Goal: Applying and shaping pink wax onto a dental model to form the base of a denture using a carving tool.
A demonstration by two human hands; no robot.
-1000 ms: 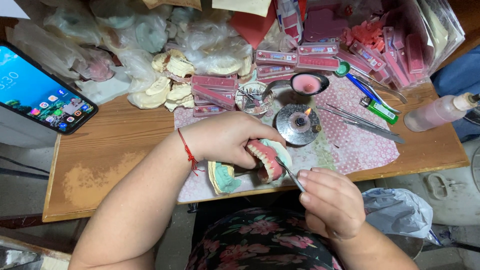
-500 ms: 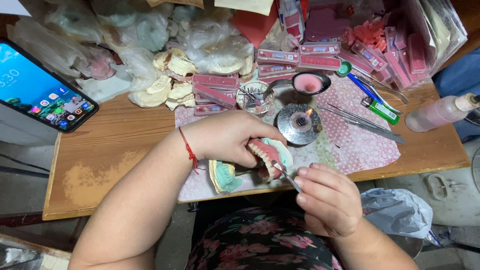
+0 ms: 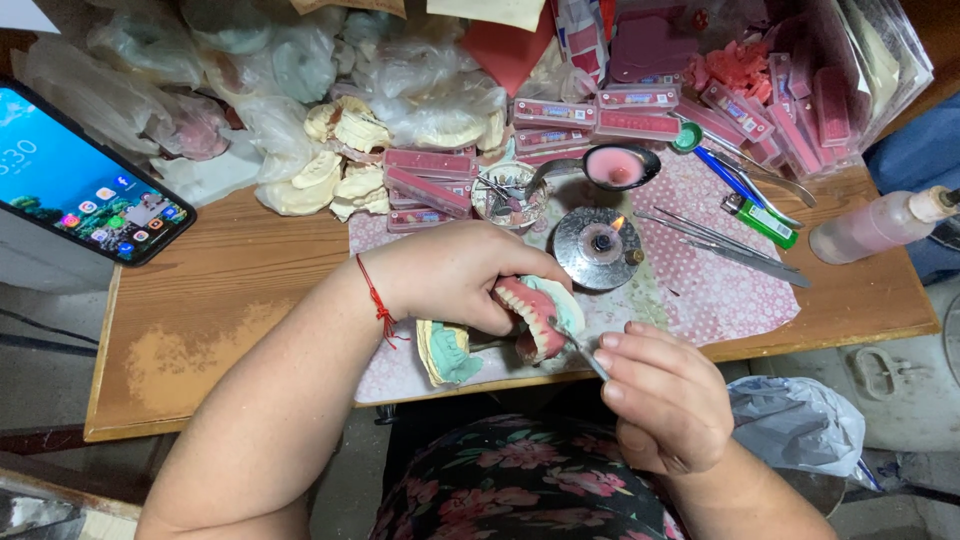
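My left hand (image 3: pixel 455 275) grips a denture model (image 3: pixel 533 315), pink wax gums with teeth on a pale green plaster base, held just above the table's front edge. My right hand (image 3: pixel 665 395) pinches a thin metal wax tool (image 3: pixel 578 345) whose tip touches the pink wax of the model. A second green plaster cast (image 3: pixel 447 352) lies on the table below my left hand. A red string bracelet circles my left wrist.
A small lit burner (image 3: pixel 600 245) stands just behind the model on a dotted pink mat (image 3: pixel 720 290). Spoon with pink wax (image 3: pixel 612 167), metal instruments (image 3: pixel 715 240), green lighter (image 3: pixel 760 220), pink bottle (image 3: pixel 880 225), boxes of teeth (image 3: pixel 430 180), bagged casts (image 3: pixel 340 170), and a phone (image 3: pixel 75 185) surround it.
My right hand has shifted slightly left and up, bringing the tool tip onto the wax. The left hand keeps the model almost still.
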